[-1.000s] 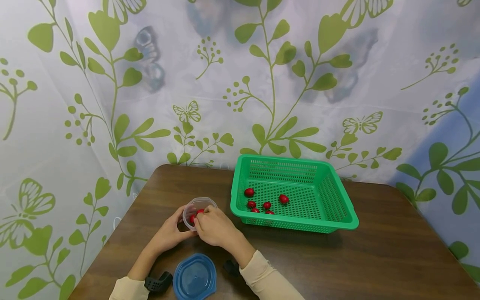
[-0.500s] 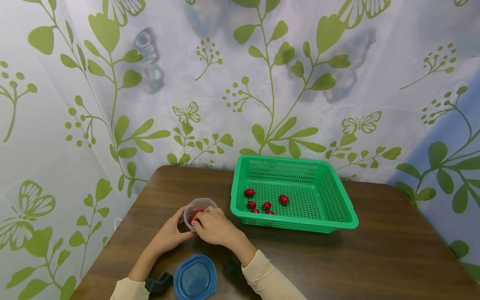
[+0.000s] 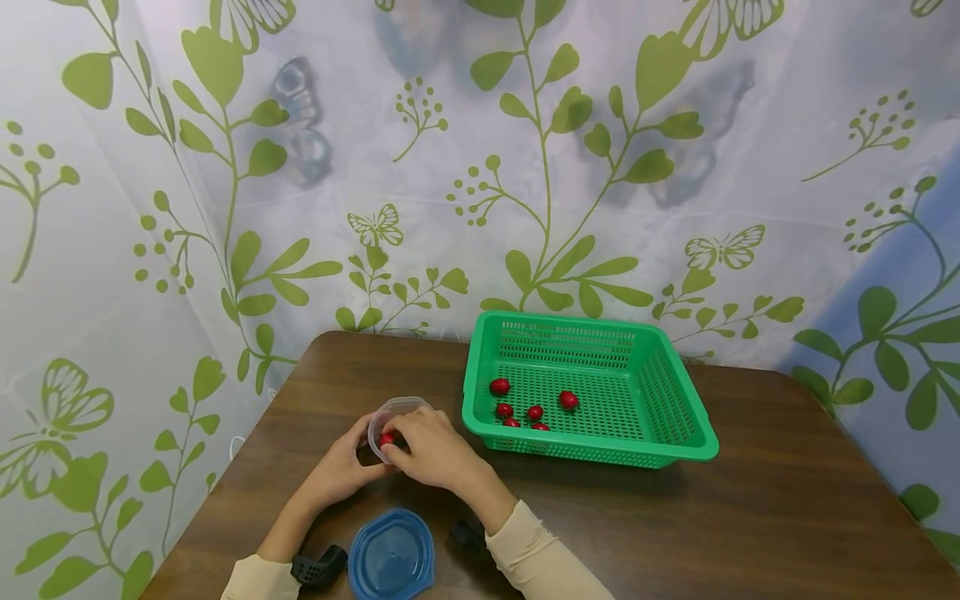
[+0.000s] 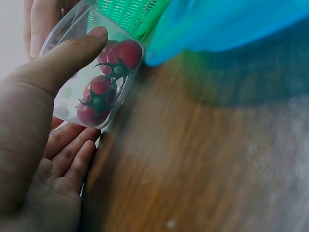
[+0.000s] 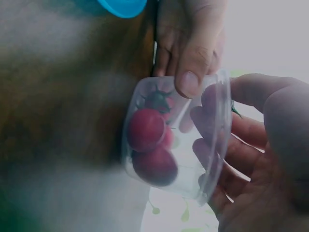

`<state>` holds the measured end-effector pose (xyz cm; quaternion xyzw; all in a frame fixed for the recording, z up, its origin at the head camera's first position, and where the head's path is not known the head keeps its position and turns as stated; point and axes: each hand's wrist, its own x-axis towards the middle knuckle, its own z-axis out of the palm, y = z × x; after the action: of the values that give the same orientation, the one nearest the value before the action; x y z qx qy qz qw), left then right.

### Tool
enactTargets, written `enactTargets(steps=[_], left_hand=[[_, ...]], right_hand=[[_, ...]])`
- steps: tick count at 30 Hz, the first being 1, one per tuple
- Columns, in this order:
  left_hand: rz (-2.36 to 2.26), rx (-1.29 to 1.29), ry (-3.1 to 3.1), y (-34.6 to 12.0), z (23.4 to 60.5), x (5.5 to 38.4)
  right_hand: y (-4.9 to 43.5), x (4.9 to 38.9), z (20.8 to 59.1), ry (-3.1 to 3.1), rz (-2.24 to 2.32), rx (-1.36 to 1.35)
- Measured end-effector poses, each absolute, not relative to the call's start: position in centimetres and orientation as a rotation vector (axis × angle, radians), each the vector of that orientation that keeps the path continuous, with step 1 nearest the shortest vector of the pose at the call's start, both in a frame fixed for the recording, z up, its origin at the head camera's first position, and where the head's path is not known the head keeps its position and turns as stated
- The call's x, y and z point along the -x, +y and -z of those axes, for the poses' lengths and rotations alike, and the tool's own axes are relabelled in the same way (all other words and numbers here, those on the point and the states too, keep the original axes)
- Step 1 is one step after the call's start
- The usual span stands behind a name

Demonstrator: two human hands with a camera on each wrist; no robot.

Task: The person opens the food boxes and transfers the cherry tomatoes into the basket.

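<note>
A clear plastic container [image 3: 405,405] stands tilted toward the right hand at the left of the table. My left hand [image 3: 339,472] grips it from the left, thumb across its wall in the left wrist view. Several red cherry tomatoes [image 4: 126,54] with green stems lie in its bottom. Fingers of my right hand [image 3: 433,452] reach over the rim into its mouth. Between the right thumb and index finger shows a cherry tomato [image 3: 386,439]; in the right wrist view its green stem [image 5: 236,110] pokes out there, the rest largely hidden by fingers.
A green perforated basket [image 3: 592,451] holding several cherry tomatoes [image 3: 568,401] stands right of the hands. A blue lid [image 3: 392,554] lies between the forearms, near the front. Behind the brown table [image 3: 780,492] hangs a leaf-patterned curtain [image 3: 420,183].
The right hand's fingers have shifted slightly within the container's mouth, and a red tomato now shows between thumb and index finger. The left hand, container, lid and basket stay put.
</note>
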<state>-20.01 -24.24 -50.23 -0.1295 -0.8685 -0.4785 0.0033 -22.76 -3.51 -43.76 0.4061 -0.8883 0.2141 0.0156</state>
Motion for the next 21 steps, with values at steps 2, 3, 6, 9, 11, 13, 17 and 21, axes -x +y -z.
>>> enactTargets(steps=[2, 3, 6, 9, 11, 13, 17, 21], left_hand=[[1.502, 0.389, -2.734, -24.2, 50.2, 20.0], [1.508, 0.381, -2.733, -24.2, 50.2, 20.1], [1.516, 0.378, -2.732, -24.2, 50.3, 20.1], [1.517, 0.39, -2.719, -24.2, 50.3, 20.1], [1.511, 0.394, -2.714, -24.2, 50.4, 20.1], [1.51, 0.395, -2.708, -24.2, 50.4, 20.1], [1.519, 0.382, -2.71, -24.1, 50.4, 20.1], [1.546, 0.367, -2.713, -24.1, 50.4, 20.1]], right_hand=[[-3.4, 22.7, 43.5, -2.738, -0.655, -1.254], [-3.4, 22.7, 43.4, -2.727, -0.653, -1.251], [-3.3, 22.5, 42.9, -2.709, -0.652, -1.251], [-3.1, 22.2, 42.2, -2.696, -0.657, -1.244], [-2.9, 22.0, 41.7, -2.687, -0.671, -1.232], [-2.6, 21.8, 41.1, -2.683, -0.694, -1.214], [-1.9, 21.7, 40.0, -2.677, -0.729, -1.181], [-1.2, 21.8, 39.2, -2.659, -0.749, -1.156]])
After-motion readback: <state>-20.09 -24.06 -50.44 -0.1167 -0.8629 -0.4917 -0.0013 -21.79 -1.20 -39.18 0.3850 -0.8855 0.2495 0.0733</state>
